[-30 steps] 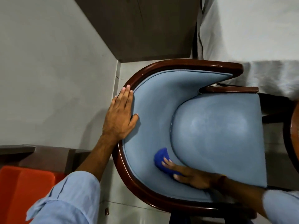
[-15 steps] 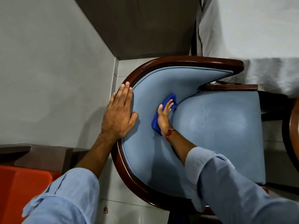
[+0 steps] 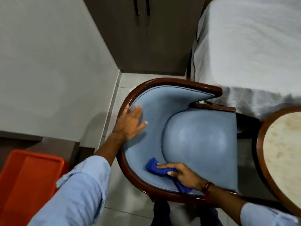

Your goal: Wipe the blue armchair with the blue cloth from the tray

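The blue armchair [image 3: 200, 137] has a dark wooden rim and fills the middle of the view. My right hand [image 3: 184, 174] presses the crumpled blue cloth [image 3: 155, 168] against the lower inside of the curved backrest, close to the seat cushion. My left hand [image 3: 130, 123] lies flat on the upper left rim and backrest, its fingers spread and blurred. The orange tray [image 3: 31, 181] stands at the lower left and looks bare.
A grey wall is at the left and a dark cabinet [image 3: 143, 38] behind the chair. A bed with a white sheet [image 3: 249, 51] is at the upper right. A round table [image 3: 283, 154] with a wooden rim stands right of the chair.
My right hand has swept the cloth from the upper backrest down along the curve to the lower part. My left hand has stayed on the rim, shifting slightly. The view has widened.
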